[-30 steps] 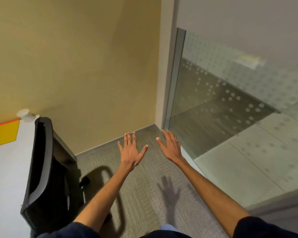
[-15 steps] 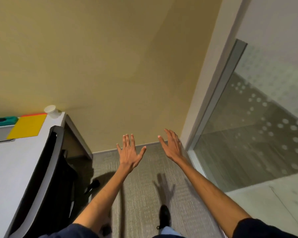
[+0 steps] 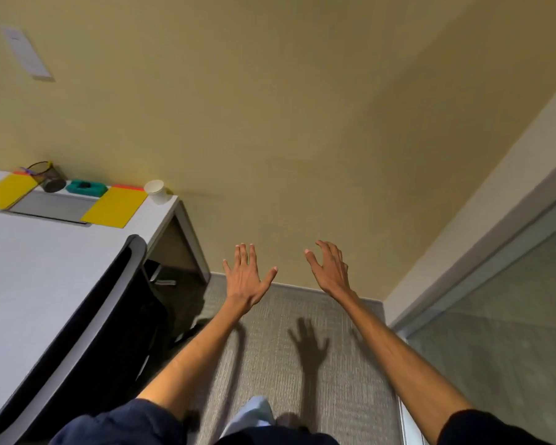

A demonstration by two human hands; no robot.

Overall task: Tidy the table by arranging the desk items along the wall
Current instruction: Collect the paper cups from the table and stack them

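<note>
Your left hand (image 3: 246, 277) is fully open, fingers close together and pointing up, thumb stretched wide to the side; it holds nothing. Your right hand (image 3: 329, 269) is also empty, its fingers slightly curled and loosely parted, thumb standing off. Both hands hang in the air over the grey carpet (image 3: 302, 364), well apart from every desk item, and cast shadows on the floor below. Both forearms are bare, dark sleeves (image 3: 132, 422) at the lower frame edge.

The white desk (image 3: 45, 268) lies to your left. Its far edge runs against the yellow wall (image 3: 270, 123). Along that far edge, from the right corner inward: a white paper cup (image 3: 155, 191) at the far right corner, upright; a yellow sheet (image 3: 114, 206) just beside it with an orange strip (image 3: 126, 187) showing at its far end; a teal block (image 3: 86, 188) with a dark recess on top; a dark cylindrical holder (image 3: 52, 180), contents too small to tell; a second yellow sheet (image 3: 8, 194). A grey flat panel (image 3: 50, 207) lies between the two sheets. A black chair (image 3: 87, 332) is at the desk's near edge. A glass partition (image 3: 501, 316) stands to your right.
</note>
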